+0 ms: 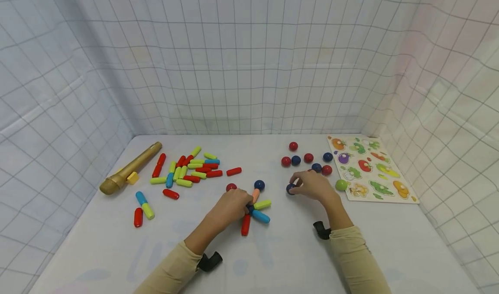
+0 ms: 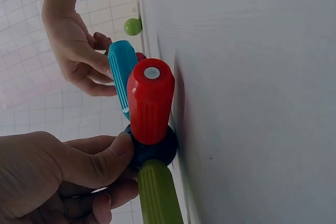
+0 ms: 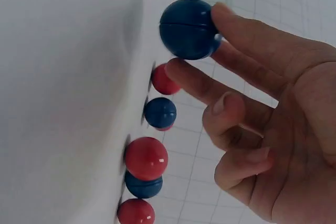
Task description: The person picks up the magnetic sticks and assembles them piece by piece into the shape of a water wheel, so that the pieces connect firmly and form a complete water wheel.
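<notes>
My left hand [image 1: 234, 205] pinches a dark blue ball [image 2: 167, 150] between thumb and fingers. Spreading out from that ball are a red stick [image 2: 152, 100], a light blue stick [image 2: 122, 72], a yellow-green stick [image 2: 160, 195] and an orange stick [image 1: 255, 195]. Just beyond this hand lie a red ball [image 1: 231, 186] and another dark blue ball [image 1: 259, 185]. Further right, my right hand [image 1: 312, 185] holds a separate dark blue ball [image 3: 188, 29] at its fingertips, its lower fingers curled. In the right wrist view, more red and blue balls lie behind that hand.
Several red, yellow-green and light blue sticks [image 1: 192, 178] lie scattered on the left of the white table. A gold tube-shaped object [image 1: 132, 167] lies at the far left. Several balls [image 1: 308, 157], a green ball [image 1: 341, 185] and a vegetable puzzle board [image 1: 372, 166] are at right.
</notes>
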A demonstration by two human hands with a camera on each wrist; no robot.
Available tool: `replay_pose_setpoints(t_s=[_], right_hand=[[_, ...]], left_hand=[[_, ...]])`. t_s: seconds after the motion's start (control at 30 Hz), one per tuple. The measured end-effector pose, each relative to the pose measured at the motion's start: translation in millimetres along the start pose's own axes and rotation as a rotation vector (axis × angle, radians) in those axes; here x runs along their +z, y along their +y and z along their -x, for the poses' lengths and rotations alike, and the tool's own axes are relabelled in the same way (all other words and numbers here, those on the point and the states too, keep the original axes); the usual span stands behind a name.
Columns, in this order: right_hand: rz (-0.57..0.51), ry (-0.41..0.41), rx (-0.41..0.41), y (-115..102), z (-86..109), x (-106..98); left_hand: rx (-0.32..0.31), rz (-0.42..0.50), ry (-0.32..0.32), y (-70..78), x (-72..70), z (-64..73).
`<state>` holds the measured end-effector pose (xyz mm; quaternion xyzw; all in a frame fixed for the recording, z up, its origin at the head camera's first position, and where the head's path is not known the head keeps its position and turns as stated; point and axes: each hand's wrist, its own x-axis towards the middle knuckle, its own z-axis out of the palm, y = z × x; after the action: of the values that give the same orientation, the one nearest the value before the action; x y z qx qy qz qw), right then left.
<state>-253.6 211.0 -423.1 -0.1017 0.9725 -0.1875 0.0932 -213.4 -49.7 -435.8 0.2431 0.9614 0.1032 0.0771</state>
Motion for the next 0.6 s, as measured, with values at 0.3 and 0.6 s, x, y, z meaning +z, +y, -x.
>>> replay_pose_setpoints(t_s=[0.3, 0.6], right_hand=[[-0.015, -0.021, -0.115, -22, -4.4, 20], [-0.026, -0.069, -0.144, -31, -4.6, 30]], left_hand=[[-0.018, -0.040, -0.030, 3.5, -2.7, -1.4], [-0.031, 0.006, -0.060, 2.3, -2.2, -2.5]])
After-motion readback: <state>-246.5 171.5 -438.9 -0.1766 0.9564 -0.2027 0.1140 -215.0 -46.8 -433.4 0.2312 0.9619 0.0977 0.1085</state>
